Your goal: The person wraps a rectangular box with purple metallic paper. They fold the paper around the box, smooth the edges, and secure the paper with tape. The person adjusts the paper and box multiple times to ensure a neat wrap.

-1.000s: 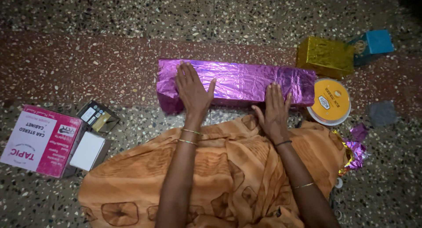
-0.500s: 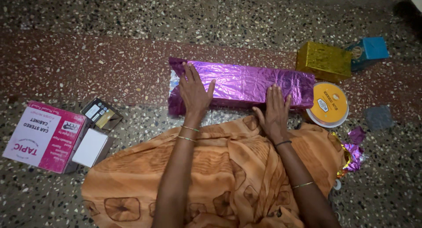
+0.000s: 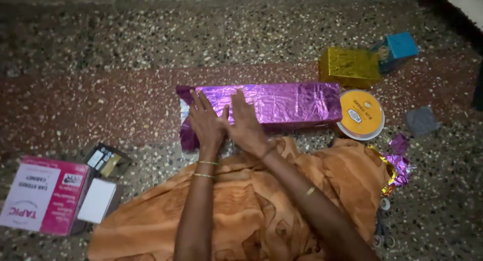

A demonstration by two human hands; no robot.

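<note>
A long box wrapped in shiny purple foil paper (image 3: pixel 287 102) lies across the speckled floor in front of my orange-draped lap. My left hand (image 3: pixel 205 122) lies flat, fingers spread, on the box's left end, where the paper bunches loosely. My right hand (image 3: pixel 245 122) rests flat right beside it, thumb side touching the left hand, also pressing on the paper. Neither hand grips anything.
A yellow-topped round tape reel (image 3: pixel 361 115) sits at the box's right end. Behind it stand a gold-wrapped box (image 3: pixel 348 67) and a blue box (image 3: pixel 401 47). Purple foil scraps (image 3: pixel 400 163) lie right. A pink-and-white carton (image 3: pixel 43 195) and small boxes (image 3: pixel 103 160) lie left.
My right hand slid left along the purple box from its right part to beside my left hand. The loose paper at the left end has folded in.
</note>
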